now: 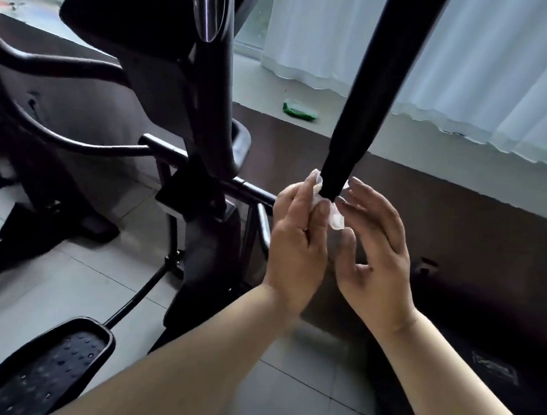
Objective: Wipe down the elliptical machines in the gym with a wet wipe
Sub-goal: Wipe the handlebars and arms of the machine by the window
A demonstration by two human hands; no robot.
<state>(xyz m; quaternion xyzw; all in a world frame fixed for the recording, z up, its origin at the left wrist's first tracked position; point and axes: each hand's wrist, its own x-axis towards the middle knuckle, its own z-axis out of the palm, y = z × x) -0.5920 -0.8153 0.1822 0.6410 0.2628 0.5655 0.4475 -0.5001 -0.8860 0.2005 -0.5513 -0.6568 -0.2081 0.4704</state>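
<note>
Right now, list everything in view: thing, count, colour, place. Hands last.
handlebar pole: one, black, slanting from top centre down to the hands
wet wipe: one, white, at the pole's lower end
elliptical column: one, black, centre left
pedal: one, black, bottom left
packet: one, green, on the ledge under the curtain
curtain: at least one, white, top right
floor tiles: many, pale grey, under the machine
left hand: one, pinching the wipe at the pole
right hand: one, fingers relaxed, beside the wipe
</note>
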